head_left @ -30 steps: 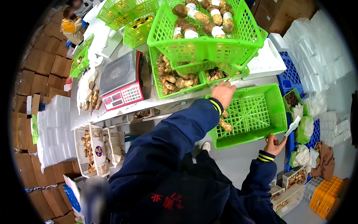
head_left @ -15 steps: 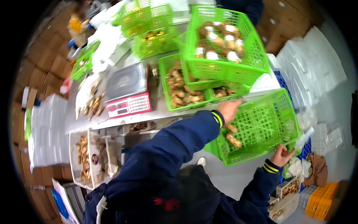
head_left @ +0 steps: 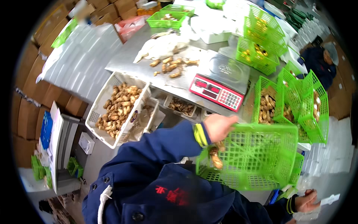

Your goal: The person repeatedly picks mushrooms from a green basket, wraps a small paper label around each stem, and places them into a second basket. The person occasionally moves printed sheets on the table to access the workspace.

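Note:
My left hand (head_left: 220, 127) is closed on the upper left rim of a green plastic basket (head_left: 257, 130). The basket hangs tilted in front of me, its open top facing me. Two thick brown mushrooms (head_left: 216, 158) lie at its left end, one partly behind the other. My right hand (head_left: 306, 201) is off the basket, low on the right. Its fingers are bent, and a small white card (head_left: 330, 199) shows at their tips, apparently pinched there.
A red-framed scale (head_left: 220, 84) stands on the steel table (head_left: 169, 84) by loose mushrooms (head_left: 171, 66) and a white cloth. White crate (head_left: 91, 123) of mushrooms at left; green baskets (head_left: 257, 100) at right. Beyond them, another person (head_left: 319, 63); boxes and clear plastic stacks line the left.
My view has swung left. The basket has turned, its open top more toward me, with my left hand still on its rim. My right hand has left the basket's right edge.

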`<action>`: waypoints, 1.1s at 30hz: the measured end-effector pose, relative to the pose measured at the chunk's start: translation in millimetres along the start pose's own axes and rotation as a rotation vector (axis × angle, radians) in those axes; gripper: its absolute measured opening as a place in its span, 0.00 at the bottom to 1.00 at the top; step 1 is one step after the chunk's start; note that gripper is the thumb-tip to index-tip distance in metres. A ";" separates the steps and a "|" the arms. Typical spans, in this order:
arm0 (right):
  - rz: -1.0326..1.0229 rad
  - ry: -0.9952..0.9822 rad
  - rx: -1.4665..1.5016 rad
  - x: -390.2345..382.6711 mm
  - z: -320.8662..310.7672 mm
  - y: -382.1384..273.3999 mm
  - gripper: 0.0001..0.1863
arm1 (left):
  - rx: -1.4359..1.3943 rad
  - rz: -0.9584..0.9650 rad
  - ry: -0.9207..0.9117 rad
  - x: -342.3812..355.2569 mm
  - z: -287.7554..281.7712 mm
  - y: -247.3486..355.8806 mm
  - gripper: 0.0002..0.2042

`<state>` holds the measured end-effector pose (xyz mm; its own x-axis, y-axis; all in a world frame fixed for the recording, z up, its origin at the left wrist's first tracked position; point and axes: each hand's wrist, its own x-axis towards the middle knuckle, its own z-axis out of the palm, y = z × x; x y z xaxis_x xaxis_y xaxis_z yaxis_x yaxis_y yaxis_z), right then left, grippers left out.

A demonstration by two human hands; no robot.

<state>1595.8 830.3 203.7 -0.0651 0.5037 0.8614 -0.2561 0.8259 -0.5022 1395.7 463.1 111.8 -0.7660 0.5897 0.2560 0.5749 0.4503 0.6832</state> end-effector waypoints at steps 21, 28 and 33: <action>0.553 -1.050 0.748 -241.5 429.1 -138.6 0.35 | 0.346 -1.169 1.331 -171.5 -277.3 -437.9 0.12; 0.711 -1.169 0.725 -277.5 525.6 -148.8 0.34 | 0.127 -1.203 1.192 -156.9 -291.3 -539.5 0.13; 0.736 -1.350 0.730 -310.9 564.4 -178.9 0.30 | -0.752 -1.138 1.036 -152.9 -268.2 -522.9 0.17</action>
<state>1117.5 382.9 68.3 -0.9769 -0.1775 0.1194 -0.1319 0.0604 -0.9894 1135.2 -42.4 -101.1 -0.6893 -0.5641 -0.4546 -0.3698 -0.2657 0.8903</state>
